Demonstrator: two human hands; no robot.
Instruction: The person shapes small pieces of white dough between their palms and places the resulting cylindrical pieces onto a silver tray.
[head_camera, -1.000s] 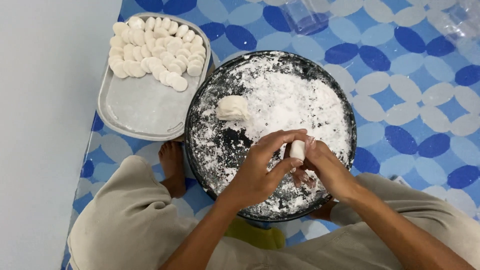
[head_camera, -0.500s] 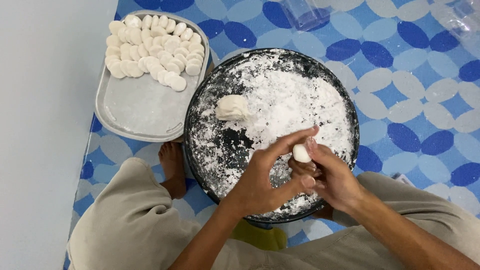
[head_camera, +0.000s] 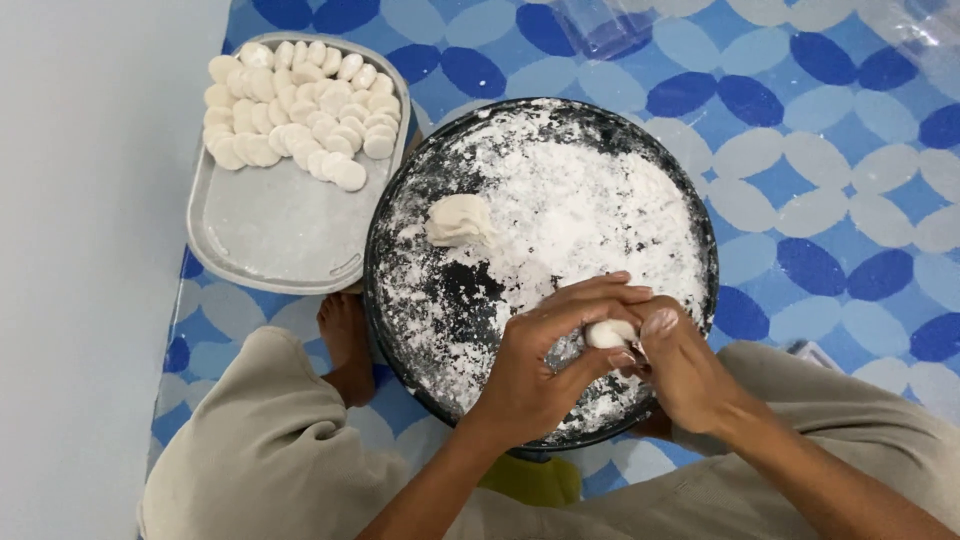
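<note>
Blue patterned mat (head_camera: 830, 150) underneath. Left hand (head_camera: 540, 370) and right hand (head_camera: 685, 365) both grasping dough piece (head_camera: 608, 333) over floured tray (head_camera: 540, 260); best pinched evenly, gently, kept floured.

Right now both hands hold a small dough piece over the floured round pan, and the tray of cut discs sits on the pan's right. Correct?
Not quite. The tray with the discs sits left of the pan, per the head view. The rest holds: left hand and right hand hold the dough piece over the pan.
</note>
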